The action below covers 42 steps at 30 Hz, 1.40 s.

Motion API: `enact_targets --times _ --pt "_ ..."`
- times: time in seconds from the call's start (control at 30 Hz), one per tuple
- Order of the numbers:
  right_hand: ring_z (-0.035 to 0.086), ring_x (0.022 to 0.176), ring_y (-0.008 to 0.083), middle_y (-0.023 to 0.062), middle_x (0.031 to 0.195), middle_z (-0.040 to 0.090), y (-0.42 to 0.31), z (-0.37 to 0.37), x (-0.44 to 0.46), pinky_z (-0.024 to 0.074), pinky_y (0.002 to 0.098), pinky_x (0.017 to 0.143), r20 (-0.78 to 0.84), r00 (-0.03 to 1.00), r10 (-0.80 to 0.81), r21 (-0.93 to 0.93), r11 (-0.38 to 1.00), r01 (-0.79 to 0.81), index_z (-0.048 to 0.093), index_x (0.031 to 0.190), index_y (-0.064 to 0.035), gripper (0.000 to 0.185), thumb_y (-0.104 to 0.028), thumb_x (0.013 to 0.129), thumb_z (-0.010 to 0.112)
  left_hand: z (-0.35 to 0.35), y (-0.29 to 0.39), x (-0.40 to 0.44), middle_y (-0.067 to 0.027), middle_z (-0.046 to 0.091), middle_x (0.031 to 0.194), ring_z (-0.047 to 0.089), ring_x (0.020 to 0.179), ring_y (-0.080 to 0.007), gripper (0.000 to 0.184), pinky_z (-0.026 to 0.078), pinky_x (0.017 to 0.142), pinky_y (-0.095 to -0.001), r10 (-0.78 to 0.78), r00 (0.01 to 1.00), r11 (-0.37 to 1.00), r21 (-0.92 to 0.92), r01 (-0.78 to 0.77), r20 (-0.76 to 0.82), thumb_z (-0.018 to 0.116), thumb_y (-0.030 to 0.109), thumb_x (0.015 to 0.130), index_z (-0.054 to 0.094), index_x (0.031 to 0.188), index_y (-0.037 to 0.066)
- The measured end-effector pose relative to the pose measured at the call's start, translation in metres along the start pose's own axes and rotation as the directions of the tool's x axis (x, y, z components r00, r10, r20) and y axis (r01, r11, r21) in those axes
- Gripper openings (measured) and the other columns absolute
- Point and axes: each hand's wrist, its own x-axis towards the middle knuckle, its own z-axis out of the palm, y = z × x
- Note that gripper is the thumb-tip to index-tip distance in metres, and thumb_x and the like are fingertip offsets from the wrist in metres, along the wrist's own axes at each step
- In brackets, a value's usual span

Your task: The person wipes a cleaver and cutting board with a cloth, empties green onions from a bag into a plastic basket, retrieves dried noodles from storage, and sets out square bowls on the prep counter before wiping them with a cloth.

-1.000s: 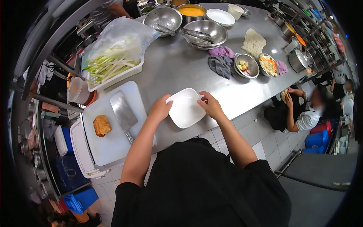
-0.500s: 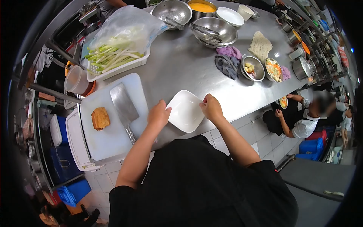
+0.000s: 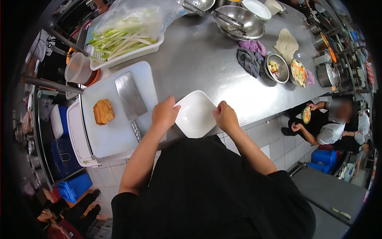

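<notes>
A white square bowl [image 3: 195, 114] with nothing in it is at the steel table's front edge. My left hand [image 3: 165, 114] grips its left rim, thumb towards the inside. On the opposite side, my right hand [image 3: 226, 116] pinches the right rim. To the left lies a white cutting board [image 3: 111, 139], bearing a browned block of food [image 3: 104, 112] and a cleaver [image 3: 131, 95] whose handle points towards me.
Behind the board stands a white basket [image 3: 131, 57] of green stalks under a plastic bag. Farther right are metal bowls [image 3: 242, 22], grey and purple cloths [image 3: 250, 61] and a small metal bowl [image 3: 277, 68] of food. Another person [image 3: 328, 127] holds a plate at the right.
The view has shifted, so the table items appear farther right or higher. Both hands still hold the bowl. The other person's one hand has come off the plate.
</notes>
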Motion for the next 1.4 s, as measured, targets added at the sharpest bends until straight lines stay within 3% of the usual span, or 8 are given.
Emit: enact_targets --times 0.1,0.23,0.77,1.03,1.17,1.23,1.37,1.4 --pt "0.064 0.084 0.0382 0.0191 0.087 0.064 -0.004 -0.026 0.001 0.0498 0.0451 0.077 0.338 0.940 -0.046 -0.086 0.993 0.080 0.056 0.092 -0.0018 0.026 -0.023 0.083 0.068 -0.012 0.006 0.032 -0.0169 0.062 0.075 0.060 0.073 -0.0384 0.027 0.044 0.065 -0.0470 0.212 0.977 0.977 -0.002 -0.212 0.028 0.070 0.027 0.084 0.054 0.087 0.006" --pt "0.062 0.089 0.0353 0.0175 0.098 0.061 -0.018 -0.025 0.033 0.0495 0.0427 0.078 -0.060 0.958 -0.279 0.053 0.958 0.282 0.053 0.100 -0.0047 0.030 -0.017 0.080 0.072 -0.008 0.016 0.050 -0.0155 0.062 0.088 0.060 0.084 -0.0360 0.026 0.046 0.072 -0.0449 0.422 0.903 0.904 0.039 -0.426 0.081 0.073 0.023 0.082 0.055 0.088 0.006" --pt "0.064 0.088 0.0383 0.0196 0.092 0.063 -0.043 -0.004 0.025 0.0517 0.0440 0.079 0.177 0.925 -0.336 -0.151 0.920 0.363 0.059 0.094 -0.0021 0.026 -0.019 0.080 0.072 -0.002 0.020 0.010 -0.0181 0.063 0.094 0.063 0.088 -0.0382 0.025 0.050 0.076 -0.0468 0.200 0.965 0.976 0.052 -0.211 0.168 0.072 0.024 0.084 0.060 0.089 0.002" --pt "0.064 0.082 0.0383 0.0158 0.086 0.067 -0.043 -0.047 0.038 0.0504 0.0447 0.072 0.058 0.877 -0.476 -0.100 0.872 0.480 0.061 0.099 -0.0060 0.019 -0.022 0.090 0.064 -0.016 0.007 0.001 -0.0175 0.063 0.102 0.062 0.096 -0.0365 0.035 0.050 0.081 -0.0446 0.190 0.968 0.918 -0.319 -0.235 -0.165 0.063 0.034 0.092 0.062 0.111 0.004" --pt "0.065 0.063 0.0293 0.0163 0.078 0.068 0.007 -0.057 0.061 0.0488 0.0398 0.059 -0.305 0.918 -0.253 0.270 0.901 0.338 0.059 0.109 -0.0021 0.020 -0.017 0.095 0.057 -0.006 -0.013 -0.012 -0.0202 0.063 0.110 0.061 0.103 -0.0391 0.040 0.049 0.086 -0.0465 0.019 0.986 0.987 -0.152 -0.045 -0.164 0.058 0.033 0.095 0.055 0.120 0.002" --pt "0.060 0.052 0.0198 0.0134 0.072 0.065 0.018 -0.074 0.066 0.0458 0.0353 0.049 -0.221 0.975 -0.021 0.412 0.904 0.113 0.059 0.111 -0.0005 0.024 -0.017 0.093 0.056 0.007 -0.014 -0.011 -0.0253 0.063 0.103 0.061 0.099 -0.0408 0.043 0.048 0.087 -0.0477 0.052 0.996 0.986 -0.164 -0.040 0.068 0.058 0.030 0.094 0.052 0.126 0.001" --pt "0.051 0.039 0.0179 0.0129 0.073 0.063 0.084 -0.055 0.104 0.0394 0.0331 0.038 -0.255 0.956 0.148 0.471 0.882 -0.010 0.058 0.117 0.0017 0.034 -0.020 0.091 0.055 0.017 -0.010 0.008 -0.0275 0.062 0.103 0.061 0.099 -0.0429 0.040 0.047 0.089 -0.0503 0.002 0.992 0.997 -0.077 0.008 0.128 0.056 0.022 0.093 0.051 0.127 0.001" --pt "0.059 0.050 0.0224 0.0164 0.080 0.066 0.081 -0.057 0.099 0.0473 0.0358 0.048 -0.226 0.948 0.224 0.444 0.890 -0.105 0.057 0.122 0.0029 0.040 -0.021 0.090 0.056 0.014 -0.012 0.015 -0.0240 0.062 0.108 0.060 0.101 -0.0423 0.033 0.047 0.088 -0.0504 0.048 0.992 0.998 -0.051 -0.043 0.112 0.054 0.019 0.093 0.053 0.122 0.003"
